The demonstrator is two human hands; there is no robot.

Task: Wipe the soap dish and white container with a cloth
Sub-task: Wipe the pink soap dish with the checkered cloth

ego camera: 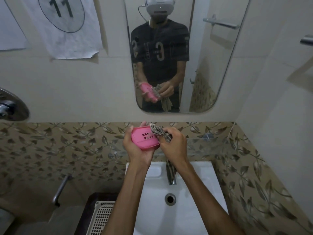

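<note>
Our left hand point(135, 150) cups the pink slotted plastic soap dish point(144, 137), fingers wrapped around it. Our right hand point(174, 145) clenches the striped cloth point(160, 131) against its rim, above the white ceramic sink point(194, 192).

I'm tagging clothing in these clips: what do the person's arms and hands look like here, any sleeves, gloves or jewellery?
Both forearms are bare to the bottom of the frame; no sleeves show on them. The left hand and right hand wear no gloves, and no rings, watch or bracelets are visible. In the mirror, a dark short-sleeved printed T-shirt.

A paper sheet point(67, 29) taped to the wall bore an 11 inside an oval. In the mirror point(171, 55), the reflected shirt point(160, 51) showed a reversed 3 and C.
</note>
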